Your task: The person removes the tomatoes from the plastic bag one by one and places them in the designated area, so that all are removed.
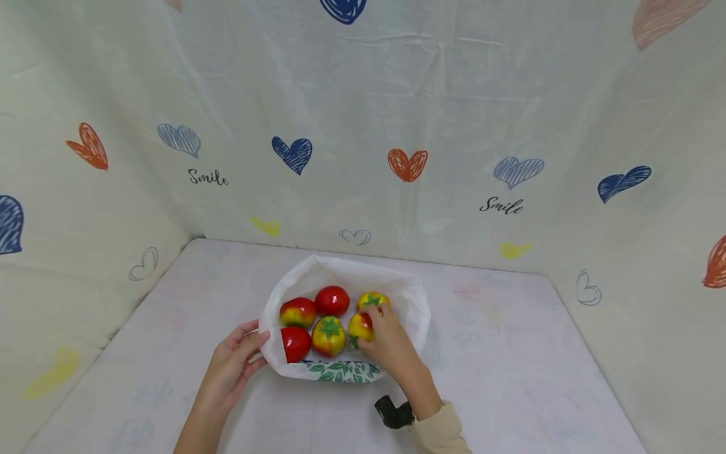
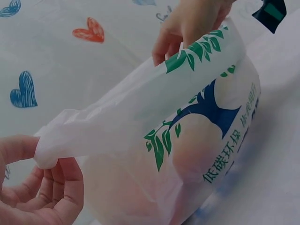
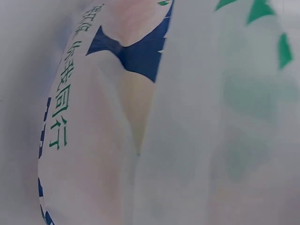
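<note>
left hand (image 1: 231, 364) pinches the left rim of plastic bag (image 1: 299, 279) | right hand (image 1: 395, 345), the nearer, grasps red-yellow fruit (image 1: 357, 328) from its right | fruit sits inside bag, right of centre | bag on counter (image 1: 499, 359), mouth longest left to right

Milky white on the bag (image 1: 420, 306), splashed with green leaves (image 1: 346, 372) and a navy tree (image 2: 217, 112)! Glossy red on the plain fruit (image 1: 332, 301), yellow flushed with red on the green-starred fruit (image 1: 329, 337), while blue, orange-red and yellow hearts (image 1: 293, 154) dot the pale curtain (image 1: 351, 88) and the sleeve (image 1: 441, 431) is beige.
</note>
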`<state>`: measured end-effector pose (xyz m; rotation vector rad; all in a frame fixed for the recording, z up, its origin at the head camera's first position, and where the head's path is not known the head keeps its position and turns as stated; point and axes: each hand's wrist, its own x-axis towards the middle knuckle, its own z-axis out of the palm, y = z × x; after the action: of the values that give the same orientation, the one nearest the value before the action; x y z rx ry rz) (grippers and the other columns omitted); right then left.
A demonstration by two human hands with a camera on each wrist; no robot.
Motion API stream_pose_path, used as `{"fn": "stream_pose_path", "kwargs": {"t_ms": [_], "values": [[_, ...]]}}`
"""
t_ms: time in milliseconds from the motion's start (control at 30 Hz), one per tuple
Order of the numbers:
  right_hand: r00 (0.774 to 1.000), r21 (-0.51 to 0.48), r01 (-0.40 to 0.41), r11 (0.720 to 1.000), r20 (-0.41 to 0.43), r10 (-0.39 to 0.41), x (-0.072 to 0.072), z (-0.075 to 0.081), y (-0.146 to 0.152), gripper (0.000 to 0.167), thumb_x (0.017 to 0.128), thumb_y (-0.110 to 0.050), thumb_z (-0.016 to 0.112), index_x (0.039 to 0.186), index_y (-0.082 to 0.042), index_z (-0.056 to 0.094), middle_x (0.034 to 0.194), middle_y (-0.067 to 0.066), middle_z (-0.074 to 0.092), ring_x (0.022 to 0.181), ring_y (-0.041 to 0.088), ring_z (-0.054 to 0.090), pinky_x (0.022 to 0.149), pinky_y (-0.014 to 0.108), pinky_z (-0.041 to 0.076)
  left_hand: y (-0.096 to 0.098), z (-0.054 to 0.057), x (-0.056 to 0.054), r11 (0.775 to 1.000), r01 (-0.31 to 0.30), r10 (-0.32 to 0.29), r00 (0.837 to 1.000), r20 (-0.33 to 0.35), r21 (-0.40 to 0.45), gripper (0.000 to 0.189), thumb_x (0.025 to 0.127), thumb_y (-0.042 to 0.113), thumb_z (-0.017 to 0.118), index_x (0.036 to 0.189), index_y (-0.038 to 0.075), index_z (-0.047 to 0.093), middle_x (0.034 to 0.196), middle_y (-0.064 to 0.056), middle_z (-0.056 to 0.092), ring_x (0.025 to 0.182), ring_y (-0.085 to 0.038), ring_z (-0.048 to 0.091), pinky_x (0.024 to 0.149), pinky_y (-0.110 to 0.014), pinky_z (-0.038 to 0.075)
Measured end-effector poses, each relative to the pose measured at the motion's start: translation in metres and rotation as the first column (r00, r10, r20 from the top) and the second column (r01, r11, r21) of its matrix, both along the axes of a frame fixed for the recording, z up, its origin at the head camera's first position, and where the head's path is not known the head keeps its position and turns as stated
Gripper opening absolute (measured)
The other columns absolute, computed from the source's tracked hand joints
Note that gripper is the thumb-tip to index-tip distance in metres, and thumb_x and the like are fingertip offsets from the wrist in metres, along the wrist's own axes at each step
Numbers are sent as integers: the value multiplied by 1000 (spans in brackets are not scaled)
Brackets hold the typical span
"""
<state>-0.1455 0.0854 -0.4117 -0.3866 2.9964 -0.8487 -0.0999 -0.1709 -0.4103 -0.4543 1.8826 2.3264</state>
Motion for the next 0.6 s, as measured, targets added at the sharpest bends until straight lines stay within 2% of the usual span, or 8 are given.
{"fn": "stream_pose_path", "kwargs": {"t_ms": [333,467,600], "values": [[995,-136,-9,991,-101,-5,18,15,9,51,76,-17,75,121,-14,51,121,12,47,108,26,50,88,42,52,0,1,1,1000,-2,2,1000,-6,8,20,92,18,57,111,19,51,88,11,61,83,-7,61,76,-22,54],[991,-216,0,976,-131,-29,26,21,15,52,76,-15,76,121,-14,50,121,10,47,109,24,50,90,40,51,-1,2,1,1000,3,-3,1000,6,-1,27,93,20,57,117,15,48,89,12,61,85,-7,60,77,-22,54],[987,-291,7,957,-151,-53,32,25,22,53,74,-13,77,120,-14,50,118,6,49,104,20,52,88,37,52,-1,2,1,1000,0,0,1000,2,5,20,92,19,57,112,20,52,89,12,61,84,-7,60,77,-22,54]]}}
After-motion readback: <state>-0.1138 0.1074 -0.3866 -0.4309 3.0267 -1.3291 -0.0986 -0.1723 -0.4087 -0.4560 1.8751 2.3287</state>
